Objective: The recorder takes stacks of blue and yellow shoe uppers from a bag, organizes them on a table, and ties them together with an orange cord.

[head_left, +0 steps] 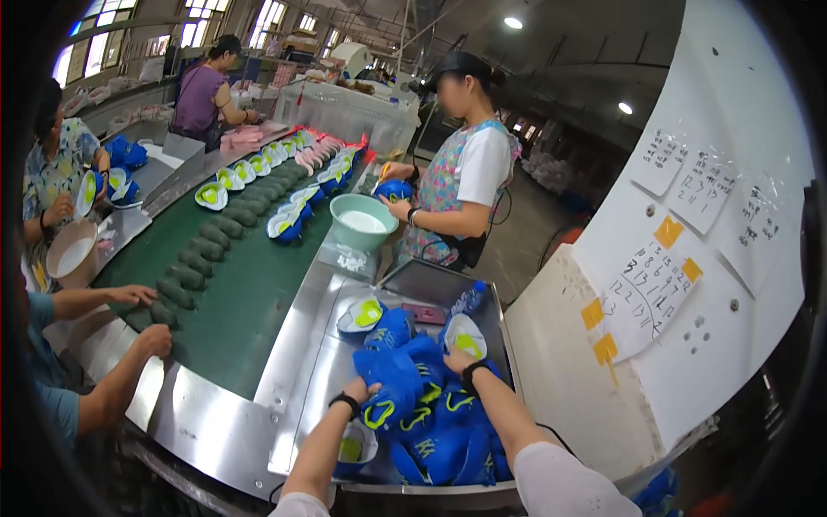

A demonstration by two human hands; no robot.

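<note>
The left hand (362,390) is pinching a floppy blue shoe top (377,370), which sits in the middle of the shiny metal surface (297,370), on a big heap of blue shoe tops (441,444). The heap runs down to the near edge and over toward the right edge. The right hand (460,359) has its fingers on a white and yellow-green shoe piece (468,339) close to the right edge. The two hands are apart, each busy with its own piece (both wrists wear a black band).

A second white piece (361,315) lies nearer the far edge, and a third white piece (351,448) is by the near edge, beside the left forearm. A flat reddish phone (425,314) rests near the far edge, and a blue bottle (469,298) lies by the far right corner. Past the far edge, a person (461,164) holds a blue shoe (394,190) over a pale green bowl (363,221). Beyond the left edge, dark shoe shapes (205,249) line a green belt (233,327).
</note>
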